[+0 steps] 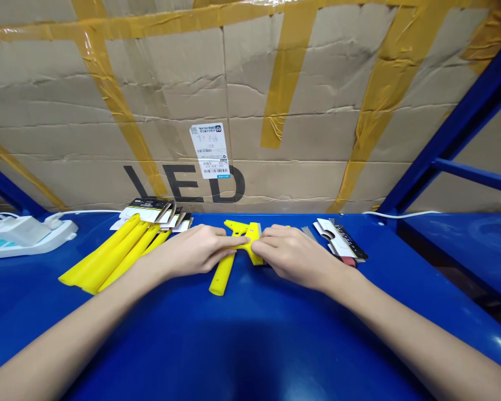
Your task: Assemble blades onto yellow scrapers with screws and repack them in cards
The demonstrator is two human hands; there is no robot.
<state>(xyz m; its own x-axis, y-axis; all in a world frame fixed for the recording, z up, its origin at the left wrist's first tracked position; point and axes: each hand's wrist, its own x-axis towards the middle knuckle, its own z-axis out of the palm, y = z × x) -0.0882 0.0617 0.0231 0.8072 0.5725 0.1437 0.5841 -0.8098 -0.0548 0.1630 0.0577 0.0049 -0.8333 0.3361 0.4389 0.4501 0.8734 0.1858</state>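
Note:
A yellow plastic scraper [255, 257] with a broad head lies between my hands at the middle of the blue shelf. My left hand [194, 248] pinches it from the left, with the index finger stretched along it. From the right, my right hand [294, 250] is closed on the head, its fingertips curled and partly hiding it. A yellow handle [220, 278] slants down beside my left fingertips; whether it is joined to the head I cannot tell. Just beyond my right hand, a thin greyish strip [308, 233] is partly covered.
Several yellow tools with card headers [108, 250] lie at left. Black-and-white cards [341, 239] lie at right, with a red item [349, 261] beneath. A white power strip [29, 239] sits far left. Behind stands a taped cardboard box [183, 83]; a blue frame post [455, 122] rises at right.

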